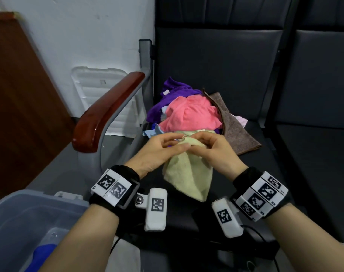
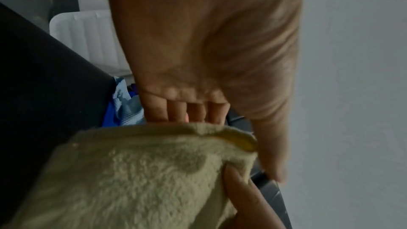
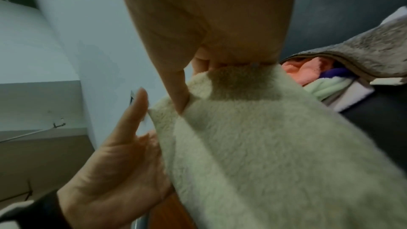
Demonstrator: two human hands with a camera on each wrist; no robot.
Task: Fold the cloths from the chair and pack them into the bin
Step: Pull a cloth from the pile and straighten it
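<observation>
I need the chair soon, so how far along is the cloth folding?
Early on. Done: the bin holds at least one blue cloth. In hand: the left hand and right hand pinch the top edge of a pale yellow cloth, not yet folded. Left: the pink cloth, purple cloth, brown cloth and others still lie piled on the chair.

Your forearms are bare. Each wrist carries a black strap wrapped snugly round it. On the left strap sits a white block faced with two black-and-white square markers; on the right strap, a longer white block with four such markers. A white camera pod with one marker hangs off the left strap by a bracket with a silver screw. The right pod trails a black cable.
</observation>
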